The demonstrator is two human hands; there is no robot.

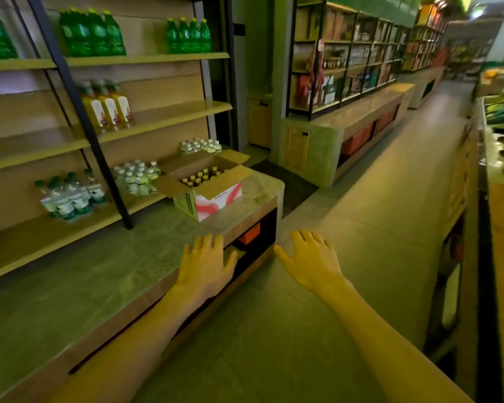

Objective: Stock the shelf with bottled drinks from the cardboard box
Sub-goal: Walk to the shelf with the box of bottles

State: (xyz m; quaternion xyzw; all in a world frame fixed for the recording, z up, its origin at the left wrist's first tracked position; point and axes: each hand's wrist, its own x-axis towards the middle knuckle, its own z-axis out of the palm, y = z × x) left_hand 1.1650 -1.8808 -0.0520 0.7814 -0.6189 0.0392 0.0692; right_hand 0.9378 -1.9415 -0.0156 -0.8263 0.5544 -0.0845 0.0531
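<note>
Apparently barely begun; white-and-red cardboard box (pixel 213 196), flaps open, packed with dark yellow-capped bottles (pixel 201 176); above the box, wooden shelf (pixel 169 119) mostly bare; short of the box, left hand (pixel 205 266) and right hand (pixel 310 263) spread, holding nothing.

We count one cardboard box (pixel 213 196), and in it at least six yellow-capped bottles (pixel 200 177), packed too close to count exactly. On the shelves we count three yellow juice bottles (pixel 108 107), four green bottles (pixel 189 36) in one group and about four in the left green group (pixel 92 33), plus three clusters of water bottles (pixel 70 196) (pixel 137 177) (pixel 201 146). We count two hands, the left hand (pixel 205 261) and the right hand (pixel 312 260).
</note>
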